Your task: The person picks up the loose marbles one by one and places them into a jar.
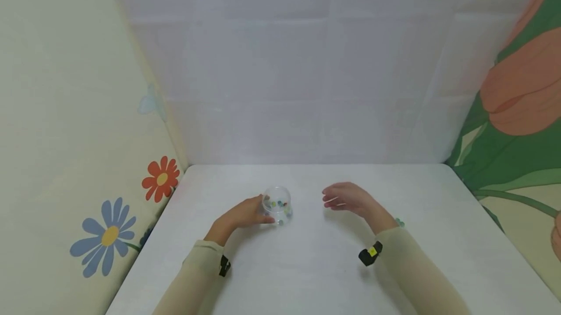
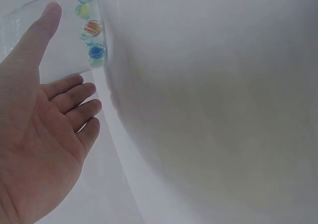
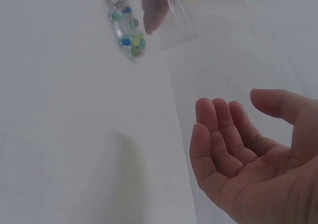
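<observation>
A clear plastic cup (image 1: 278, 212) stands on the white table, with several coloured glass marbles (image 2: 92, 28) lying at its bottom. My left hand (image 1: 246, 212) grips the cup from its left side. In the left wrist view the thumb lies along the transparent wall (image 2: 67, 50), while the other fingers are partly behind or below it. Right of the cup and apart from it, my right hand (image 1: 349, 197) hovers above the table. Its fingers are loosely bent, and the palm seen in the right wrist view (image 3: 248, 159) holds nothing.
The white table (image 1: 285, 276) runs back to a pale hanging cloth (image 1: 263, 71). Flower-patterned cloth (image 1: 109, 236) borders the left side, and a large tulip print (image 1: 526, 81) the right. A small green piece (image 1: 399, 222) shows beside the right wrist.
</observation>
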Available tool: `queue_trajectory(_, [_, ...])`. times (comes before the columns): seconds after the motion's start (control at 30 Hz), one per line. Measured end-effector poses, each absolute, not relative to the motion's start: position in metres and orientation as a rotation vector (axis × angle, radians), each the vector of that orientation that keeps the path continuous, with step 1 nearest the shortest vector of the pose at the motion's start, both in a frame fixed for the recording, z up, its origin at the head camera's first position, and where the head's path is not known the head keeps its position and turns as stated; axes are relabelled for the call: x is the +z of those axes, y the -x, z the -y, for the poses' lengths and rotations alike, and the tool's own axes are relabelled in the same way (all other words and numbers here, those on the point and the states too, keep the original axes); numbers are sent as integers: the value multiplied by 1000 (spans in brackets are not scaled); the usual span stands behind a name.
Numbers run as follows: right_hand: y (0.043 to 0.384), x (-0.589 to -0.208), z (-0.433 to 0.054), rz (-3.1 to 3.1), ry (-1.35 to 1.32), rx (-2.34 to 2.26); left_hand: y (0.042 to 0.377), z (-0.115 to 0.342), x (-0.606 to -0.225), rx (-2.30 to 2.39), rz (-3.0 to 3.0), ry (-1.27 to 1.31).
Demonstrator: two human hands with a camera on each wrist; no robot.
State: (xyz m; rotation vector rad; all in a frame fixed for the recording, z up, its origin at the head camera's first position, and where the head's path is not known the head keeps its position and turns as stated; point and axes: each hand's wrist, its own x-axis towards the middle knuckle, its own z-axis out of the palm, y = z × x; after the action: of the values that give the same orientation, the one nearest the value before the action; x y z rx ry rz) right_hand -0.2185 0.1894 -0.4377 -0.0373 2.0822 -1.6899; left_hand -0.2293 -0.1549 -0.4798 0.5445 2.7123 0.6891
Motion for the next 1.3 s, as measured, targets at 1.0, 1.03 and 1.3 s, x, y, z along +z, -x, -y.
queue_trajectory(1.0, [173, -439, -257, -2631, 89, -1049, 227, 154, -479, 697, -2712, -527])
queue_trajectory(1.03, [171, -439, -259, -2641, 87, -1038, 227, 154, -479, 697, -2711, -528])
queue_trajectory(1.3, [161, -434, -273, -2690, 58, -986, 229, 155, -480, 706, -2710, -541])
